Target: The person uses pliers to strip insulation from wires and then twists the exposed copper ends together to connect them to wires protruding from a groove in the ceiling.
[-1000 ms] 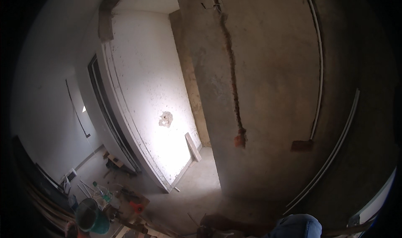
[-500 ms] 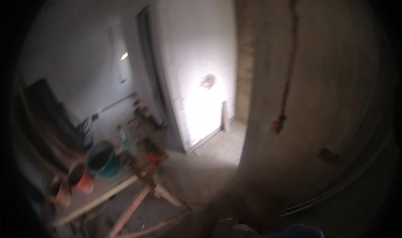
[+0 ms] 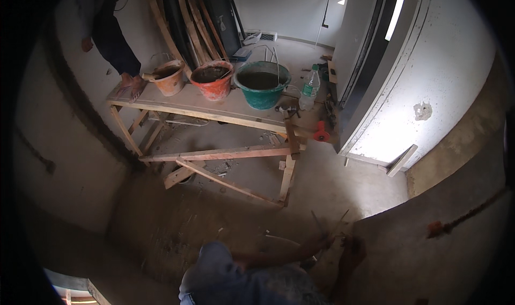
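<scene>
Lower centre: our left hand (image 3: 322, 242) and right hand (image 3: 354, 249) lay low by the grey wall (image 3: 429, 256), each about thin sticks (image 3: 328, 225); finger state we could not tell. Upper centre: wooden bench (image 3: 214, 107) bore two orange buckets (image 3: 214, 81), one green bucket (image 3: 262, 85), and a clear bottle (image 3: 309, 88) with a green label.
</scene>
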`<move>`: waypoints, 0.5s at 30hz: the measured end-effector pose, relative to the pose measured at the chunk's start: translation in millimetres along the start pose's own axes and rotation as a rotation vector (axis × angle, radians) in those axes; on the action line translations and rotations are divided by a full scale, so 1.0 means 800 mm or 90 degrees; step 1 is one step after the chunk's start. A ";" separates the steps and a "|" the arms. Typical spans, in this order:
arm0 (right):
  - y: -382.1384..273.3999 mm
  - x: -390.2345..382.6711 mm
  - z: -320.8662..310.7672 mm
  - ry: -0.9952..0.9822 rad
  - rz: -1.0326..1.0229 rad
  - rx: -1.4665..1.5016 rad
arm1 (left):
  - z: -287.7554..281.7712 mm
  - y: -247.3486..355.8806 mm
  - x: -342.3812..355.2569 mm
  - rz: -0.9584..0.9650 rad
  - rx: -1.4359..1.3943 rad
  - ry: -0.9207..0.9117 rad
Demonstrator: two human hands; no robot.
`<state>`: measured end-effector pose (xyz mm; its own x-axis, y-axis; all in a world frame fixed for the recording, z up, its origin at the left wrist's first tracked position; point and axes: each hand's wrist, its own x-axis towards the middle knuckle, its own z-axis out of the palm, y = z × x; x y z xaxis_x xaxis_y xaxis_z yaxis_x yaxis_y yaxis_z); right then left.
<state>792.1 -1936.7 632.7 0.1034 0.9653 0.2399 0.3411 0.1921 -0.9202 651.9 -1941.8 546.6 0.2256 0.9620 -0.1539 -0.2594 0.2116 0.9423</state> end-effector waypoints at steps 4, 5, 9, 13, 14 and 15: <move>-0.011 0.007 0.012 -0.001 -0.029 0.001 | -0.007 0.008 0.004 0.019 -0.028 0.002; -0.008 0.009 0.012 -0.002 -0.043 -0.008 | -0.005 0.004 0.004 0.020 -0.067 0.010; 0.011 0.011 0.015 0.025 -0.002 0.171 | -0.005 -0.032 0.021 0.005 -0.155 0.017; 0.020 -0.010 -0.024 -0.035 -0.187 -0.173 | 0.002 -0.083 0.008 0.019 0.251 0.064; 0.027 -0.013 -0.023 -0.025 -0.067 -0.025 | 0.000 -0.052 0.011 -0.103 -0.008 -0.036; 0.036 -0.018 -0.008 -0.006 0.039 0.132 | 0.001 -0.042 0.009 -0.097 -0.064 -0.002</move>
<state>806.5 -1946.0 604.9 0.1096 0.9775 0.1801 0.1345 0.1649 -0.9771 663.1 -1941.8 514.1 0.2725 0.9171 -0.2910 -0.3142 0.3707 0.8740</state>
